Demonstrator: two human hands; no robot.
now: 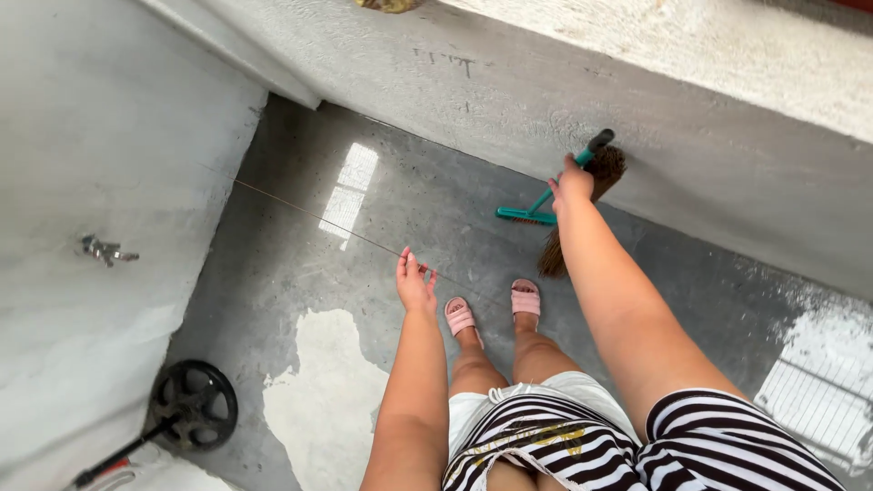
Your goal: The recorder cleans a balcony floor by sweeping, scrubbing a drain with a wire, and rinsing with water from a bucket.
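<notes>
My right hand point(573, 185) is closed around the teal handle of a floor scraper or squeegee point(536, 209), whose teal head rests on the wet concrete floor by the wall. A brown broom point(600, 177) with straw bristles leans right behind that hand; whether I grip it too, I cannot tell. My left hand point(415, 282) hangs free at my side with fingers loosely apart, holding nothing. My feet in pink sandals point(491, 309) stand on the floor between both arms.
Grey concrete walls close the space on the left and at the back. A metal tap point(106, 249) sticks out of the left wall. A black wheel on a red-handled tool point(191, 405) lies at the lower left. The floor point(300, 273) is wet and shiny.
</notes>
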